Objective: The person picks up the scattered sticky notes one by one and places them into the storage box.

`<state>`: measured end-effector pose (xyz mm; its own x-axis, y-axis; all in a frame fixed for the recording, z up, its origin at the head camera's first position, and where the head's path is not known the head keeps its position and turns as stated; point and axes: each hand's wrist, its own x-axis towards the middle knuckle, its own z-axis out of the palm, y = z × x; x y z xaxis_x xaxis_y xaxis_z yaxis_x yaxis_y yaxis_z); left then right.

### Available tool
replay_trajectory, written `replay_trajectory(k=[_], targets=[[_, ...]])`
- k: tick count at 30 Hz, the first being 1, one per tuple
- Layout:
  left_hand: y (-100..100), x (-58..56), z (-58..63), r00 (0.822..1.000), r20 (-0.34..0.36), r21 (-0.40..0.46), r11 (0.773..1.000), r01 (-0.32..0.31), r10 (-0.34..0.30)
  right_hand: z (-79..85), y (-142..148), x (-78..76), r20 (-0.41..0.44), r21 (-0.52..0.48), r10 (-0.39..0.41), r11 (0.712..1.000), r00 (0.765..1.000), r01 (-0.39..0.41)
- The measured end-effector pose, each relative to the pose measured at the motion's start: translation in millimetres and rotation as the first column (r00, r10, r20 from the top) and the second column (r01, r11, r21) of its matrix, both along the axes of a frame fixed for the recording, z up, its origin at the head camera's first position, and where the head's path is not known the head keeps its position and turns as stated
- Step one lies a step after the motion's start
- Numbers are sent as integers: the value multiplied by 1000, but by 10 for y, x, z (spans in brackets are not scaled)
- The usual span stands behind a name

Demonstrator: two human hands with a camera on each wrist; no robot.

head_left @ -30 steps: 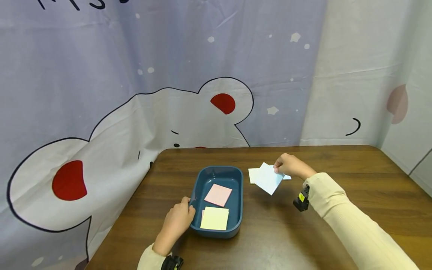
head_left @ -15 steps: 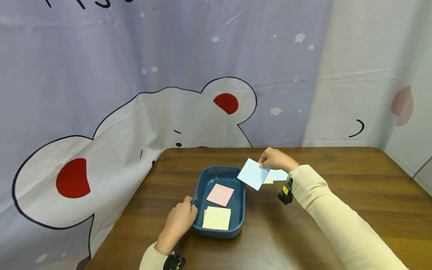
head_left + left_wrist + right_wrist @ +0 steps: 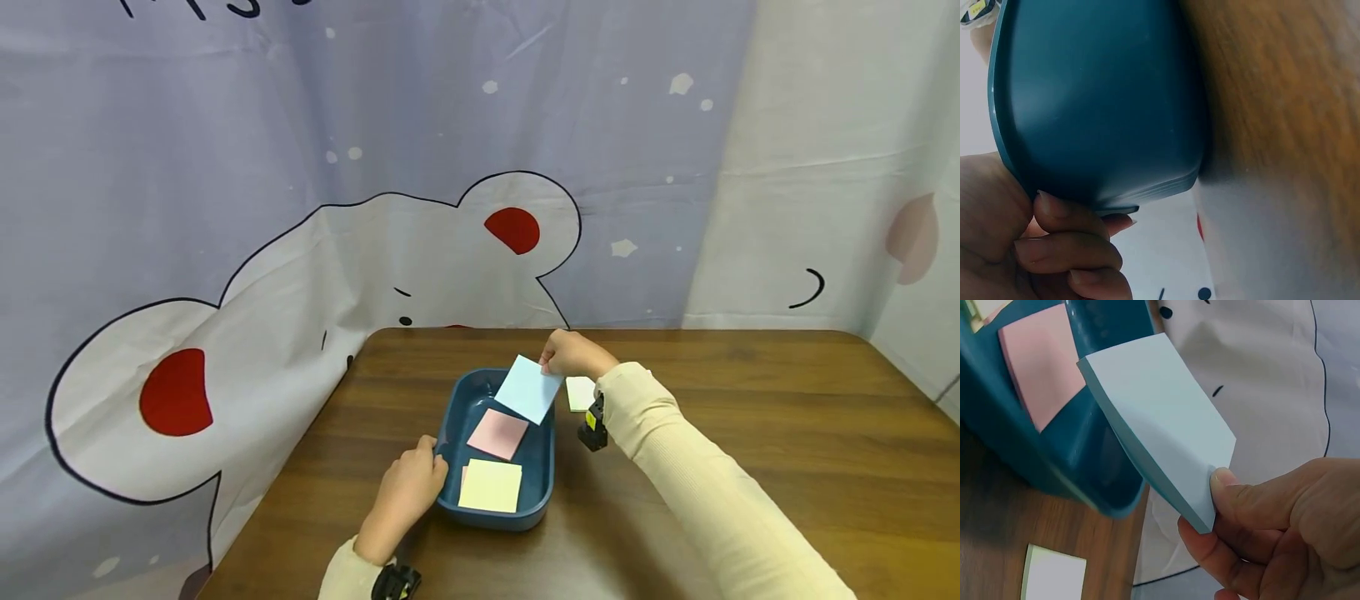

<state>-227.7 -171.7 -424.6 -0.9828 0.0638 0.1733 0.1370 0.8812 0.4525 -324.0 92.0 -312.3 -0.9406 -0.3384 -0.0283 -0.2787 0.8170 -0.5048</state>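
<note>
My right hand (image 3: 576, 354) pinches a light blue sticky-note pad (image 3: 528, 390) by one corner, thumb on its top face. It hangs tilted over the far end of a dark blue plastic bin (image 3: 487, 522). My left hand (image 3: 408, 483) grips the bin's left rim, and the left wrist view shows its curled fingers (image 3: 1072, 250) at the edge. Inside lie a pink sticky-note pad (image 3: 498, 434) and, nearer me, a pale yellow pad (image 3: 491, 486) with a pink edge showing beneath. In the right wrist view the blue pad (image 3: 1160, 412) looks thick and bare.
A pale yellow-green pad (image 3: 580, 394) lies on the wooden table (image 3: 750, 433) right of the bin, partly hidden by my right wrist. Behind the table's far edge hangs a printed curtain (image 3: 420, 250).
The blue pad has travelled left in my right hand, from above the pads on the table to above the bin. My left hand keeps its hold on the rim.
</note>
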Motion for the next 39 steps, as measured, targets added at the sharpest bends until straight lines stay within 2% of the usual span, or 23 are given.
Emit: replay_trajectory(k=[13,17,24,32,39], targets=[[105,14,9,1000,-15,-3,1000,15,-15,-97,-267,-5,39,-1,7,1000,999,-7],[116,16,16,1000,-10,4,1000,15,-15,-154,-359,-9,42,70,-16,997,999,13],[158,28,0,1000,9,21,1000,17,-17,-270,-498,-18,100,175,-67,983,993,49],[194,45,8,1000,5,21,1000,19,-19,-379,-502,86,59,229,-67,972,996,52],[192,65,11,999,17,28,999,29,-29,-471,-474,79,50,240,-97,967,994,82]])
